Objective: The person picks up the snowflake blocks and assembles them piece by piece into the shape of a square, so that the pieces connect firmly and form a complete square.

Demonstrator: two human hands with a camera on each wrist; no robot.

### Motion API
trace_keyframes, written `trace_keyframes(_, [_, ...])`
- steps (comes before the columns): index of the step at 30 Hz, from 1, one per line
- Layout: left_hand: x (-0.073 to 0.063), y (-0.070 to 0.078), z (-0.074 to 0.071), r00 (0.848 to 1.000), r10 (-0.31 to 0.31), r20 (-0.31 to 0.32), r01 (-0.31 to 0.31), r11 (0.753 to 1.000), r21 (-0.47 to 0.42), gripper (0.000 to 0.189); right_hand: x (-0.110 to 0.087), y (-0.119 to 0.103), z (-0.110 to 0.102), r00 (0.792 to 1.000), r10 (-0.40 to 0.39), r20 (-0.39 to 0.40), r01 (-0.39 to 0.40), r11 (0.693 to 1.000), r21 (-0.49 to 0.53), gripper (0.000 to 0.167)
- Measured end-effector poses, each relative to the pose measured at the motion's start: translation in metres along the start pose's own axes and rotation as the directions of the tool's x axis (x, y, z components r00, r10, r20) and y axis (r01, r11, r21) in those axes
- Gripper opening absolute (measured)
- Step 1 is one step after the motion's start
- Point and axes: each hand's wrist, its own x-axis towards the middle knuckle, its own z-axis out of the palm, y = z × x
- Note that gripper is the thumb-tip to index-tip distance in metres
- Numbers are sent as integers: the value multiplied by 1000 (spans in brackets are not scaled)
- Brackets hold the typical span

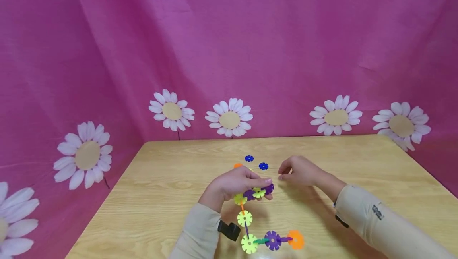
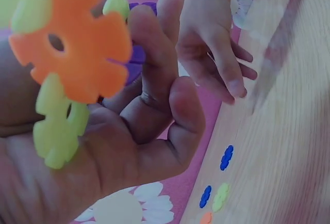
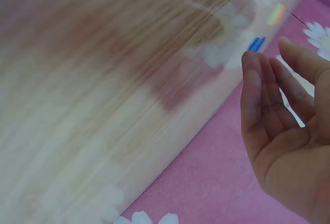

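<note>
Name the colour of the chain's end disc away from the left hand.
Orange; the end disc shows best in the head view.

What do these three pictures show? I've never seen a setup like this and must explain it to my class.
There is no machine, only someone working bare-handed. The wide picture comes from a camera worn on the head; the others come from cameras on the wrists. The left hand grips a chain of yellow, purple, orange and green notched, plastic-looking discs; the right hand holds nothing. On the pale wooden table lie two blue notched discs, with a yellow notched disc and an orange piece nearby.
</note>
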Motion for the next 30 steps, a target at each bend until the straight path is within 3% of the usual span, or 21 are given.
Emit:
trace_keyframes(9, [1,0,2,1000,14,-7,-14,1000,20,35,27,1,13,999,41,-19,-43,987,-152,11])
trace_keyframes(12, [1,-1,1,1000,6,-12,-6,1000,21,35,36,-1,16,999,44,-26,-48,982,-183,16])
trace_keyframes(18, [0,-3,0,1000,-4,-17,5,1000,28,37,54,-4,25,991,134,17,-128,969,-213,36])
trace_keyframes(21, [0,-3,0,1000,-2,-17,3,999,33,38,57,-4,29,989,141,40,-128,965,-227,37])
trace_keyframes(26, [0,-4,-1,1000,2,-18,-1,1000,28,38,59,-7,30,992,126,30,-118,973,-198,28])
trace_keyframes(30, [-1,-3,-3,1000,10,-22,-10,1000,28,37,61,-8,30,986,166,13,-164,982,-97,26])
